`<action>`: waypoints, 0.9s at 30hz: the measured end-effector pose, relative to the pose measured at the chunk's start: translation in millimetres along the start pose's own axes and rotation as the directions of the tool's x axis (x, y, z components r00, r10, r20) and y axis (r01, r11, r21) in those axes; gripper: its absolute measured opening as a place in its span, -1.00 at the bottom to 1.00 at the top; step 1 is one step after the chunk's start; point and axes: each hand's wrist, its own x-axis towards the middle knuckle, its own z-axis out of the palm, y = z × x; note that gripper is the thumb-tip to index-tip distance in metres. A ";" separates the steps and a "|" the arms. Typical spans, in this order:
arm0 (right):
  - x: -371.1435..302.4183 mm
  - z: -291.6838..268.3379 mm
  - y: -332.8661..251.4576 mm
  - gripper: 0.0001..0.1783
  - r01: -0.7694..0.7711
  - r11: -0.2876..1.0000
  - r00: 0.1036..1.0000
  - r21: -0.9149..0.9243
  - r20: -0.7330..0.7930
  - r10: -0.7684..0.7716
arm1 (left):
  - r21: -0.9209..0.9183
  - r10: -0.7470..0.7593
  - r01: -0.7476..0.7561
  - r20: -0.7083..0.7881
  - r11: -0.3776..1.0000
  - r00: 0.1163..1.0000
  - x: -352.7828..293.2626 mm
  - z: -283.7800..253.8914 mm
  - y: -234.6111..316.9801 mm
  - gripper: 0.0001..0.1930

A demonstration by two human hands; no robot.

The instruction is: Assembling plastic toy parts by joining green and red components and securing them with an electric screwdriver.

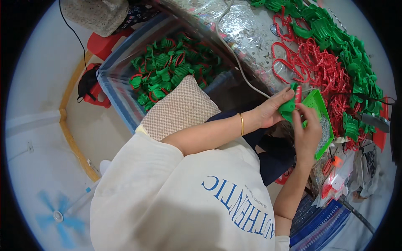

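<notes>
One green plastic piece (286,109) gripped in the left hand (272,110), right hand (308,129) pinching its red strip (298,94), beside the tray (314,99) at the near edge of the table (251,35)!

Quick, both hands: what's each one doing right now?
Left hand: closed, holding a green plastic piece.
Right hand: fingers bent at the piece and red strap; whether it grips either cannot be told.
</notes>
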 end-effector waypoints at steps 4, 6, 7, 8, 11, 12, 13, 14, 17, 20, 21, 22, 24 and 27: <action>-11.9 7.6 -10.7 -0.77 0.060 0.987 0.997 -0.151 0.061 -0.051 | -0.070 -0.043 0.045 0.028 0.997 0.999 -9.6 -4.1 -10.8 -0.37; -14.4 6.4 -11.2 -0.77 0.028 0.983 0.996 -0.181 0.091 -0.012 | -0.076 -0.144 0.146 0.034 0.986 0.989 -15.3 -3.1 -9.1 -0.33; -16.1 7.0 -11.9 -0.77 0.036 0.983 0.996 -0.180 0.092 -0.020 | -0.075 -0.136 0.139 0.035 0.988 0.990 -18.3 0.2 -7.9 -0.33; -18.3 8.2 -12.5 -0.78 0.101 0.962 0.994 -0.253 0.067 -0.087 | -0.008 -0.069 0.070 0.067 0.998 0.995 -20.9 4.1 -7.0 -0.33; -22.8 12.4 -12.1 -0.77 0.188 0.912 0.982 -0.364 0.059 -0.179 | 0.080 0.000 -0.008 0.096 0.997 0.995 -23.9 4.8 -4.7 -0.33; -23.8 14.0 -11.6 -0.75 0.208 0.892 0.978 -0.402 0.073 -0.195 | 0.100 0.000 -0.008 0.084 0.995 0.996 -24.1 4.4 -3.5 -0.33; -25.9 15.4 -11.4 -0.75 0.213 0.890 0.977 -0.403 0.070 -0.202 | 0.103 0.004 -0.013 0.090 0.995 0.996 -25.6 3.7 -3.0 -0.33; -28.9 16.2 -11.2 -0.74 0.203 0.929 0.979 -0.310 0.048 -0.197 | 0.107 -0.014 0.006 0.075 0.994 0.997 -28.4 3.2 -3.8 -0.35; -33.8 16.7 -19.9 -0.71 0.017 0.999 1.000 -0.034 0.018 -0.016 | 0.053 -0.089 0.085 0.078 0.995 0.993 -37.5 3.2 -3.5 -0.36; -39.0 10.3 -21.0 -0.68 -0.129 0.983 0.991 0.128 -0.019 0.132 | -0.061 -0.202 0.212 0.142 0.975 0.969 -39.7 -0.3 -4.5 -0.38; -40.8 7.3 -19.1 -0.67 -0.099 0.990 0.990 0.105 -0.085 0.108 | -0.085 -0.195 0.211 0.169 0.974 0.966 -40.9 2.7 -5.1 -0.38; -37.5 3.5 -17.3 -0.67 -0.109 0.988 0.989 0.108 -0.086 0.118 | -0.111 -0.187 0.210 0.193 0.971 0.963 -42.1 5.2 -5.4 -0.38; -26.4 -4.7 -9.8 -0.66 0.207 0.886 0.922 -0.415 -0.220 -0.319 | -0.091 -0.219 0.236 0.170 0.967 0.961 -44.4 8.4 -4.9 -0.40; -30.9 -8.9 4.3 -0.72 0.109 0.969 0.978 -0.220 -0.149 -0.144 | -0.051 -0.281 0.294 0.180 0.954 0.943 -43.1 3.9 -8.8 -0.40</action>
